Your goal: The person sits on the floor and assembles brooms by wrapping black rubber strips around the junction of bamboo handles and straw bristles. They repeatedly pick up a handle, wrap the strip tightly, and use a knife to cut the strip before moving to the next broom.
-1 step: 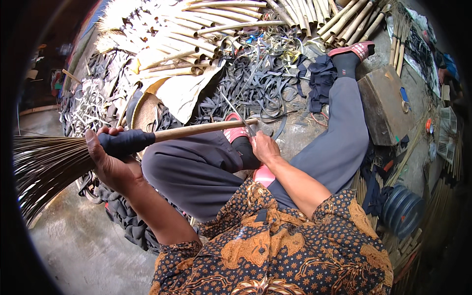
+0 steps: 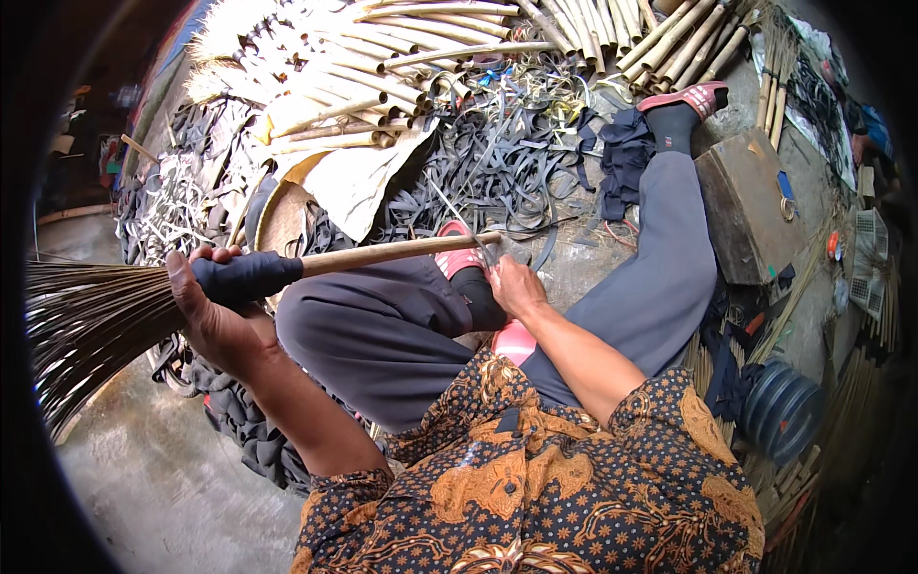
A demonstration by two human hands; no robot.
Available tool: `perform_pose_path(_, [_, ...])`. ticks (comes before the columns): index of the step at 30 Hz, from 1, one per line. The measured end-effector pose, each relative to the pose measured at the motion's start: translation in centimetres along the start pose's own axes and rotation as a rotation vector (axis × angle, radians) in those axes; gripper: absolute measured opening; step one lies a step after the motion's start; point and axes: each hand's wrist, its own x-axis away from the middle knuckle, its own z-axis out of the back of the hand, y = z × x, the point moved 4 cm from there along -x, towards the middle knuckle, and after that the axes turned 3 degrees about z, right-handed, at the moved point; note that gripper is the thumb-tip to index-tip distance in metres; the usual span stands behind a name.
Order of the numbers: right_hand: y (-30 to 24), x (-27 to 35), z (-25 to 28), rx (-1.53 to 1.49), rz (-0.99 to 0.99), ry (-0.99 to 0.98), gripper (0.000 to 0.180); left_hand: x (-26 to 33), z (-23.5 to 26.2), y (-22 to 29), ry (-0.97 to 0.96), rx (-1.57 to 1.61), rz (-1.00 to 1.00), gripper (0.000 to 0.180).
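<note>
Broom [image 2: 249, 277]: lying crosswise above the lap, bristles [image 2: 96, 306] fanned toward 9 o'clock, bare handle [image 2: 382, 252] running to a tip just past centre toward 1 o'clock; left hand [image 2: 220, 320], at 9 o'clock, closed round the dark wrapped collar where the bristles begin; right hand [image 2: 517, 289], near centre toward 3 o'clock, closed on a thin, knife-like blade [image 2: 457, 214], its grip hidden; blade slanting toward 11 o'clock, crossing the handle near its tip, contact not certain.

Step in hand, as judged: dressing the handle's end; the next move would call for a firm left hold and a controlled, shallow stroke.

Surroundings: dark strips [image 2: 497, 167] heaped at 12; pale poles [image 2: 469, 51] beyond; wooden box [image 2: 751, 206] toward 2; plastic jug [image 2: 784, 407] at 4.
</note>
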Motion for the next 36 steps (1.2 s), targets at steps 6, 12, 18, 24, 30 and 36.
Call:
perform_pose_path(6, [-2.0,0.5,3.4,-0.233,0.247,0.216,0.029,0.4,-1.4,0.1,-0.046,-0.008,0.004,0.046])
perform_pose_path(12, [-0.1,-0.6,2.1,0.014,0.034,-0.002,0.030,1.3,-3.2,0.5,-0.064,0.025,-0.007,0.046])
perform_pose_path(18, [1.0,0.1,3.1,0.018,-0.003,-0.028,0.029,2.3,-3.6,1.4,-0.037,0.037,-0.021,0.047])
perform_pose_path(24, [-2.1,1.1,3.7,-0.158,0.366,0.232,0.024,2.3,-3.0,1.6,-0.031,-0.029,-0.032,0.046])
perform_pose_path(30, [-0.2,0.7,0.9,0.088,0.048,-0.028,0.029,2.2,-2.8,1.3,-0.031,-0.024,-0.058,0.049])
perform_pose_path(36, [-0.5,1.1,1.1,-0.162,0.299,0.174,0.027,1.9,-2.1,1.2,-0.021,-0.003,-0.026,0.051])
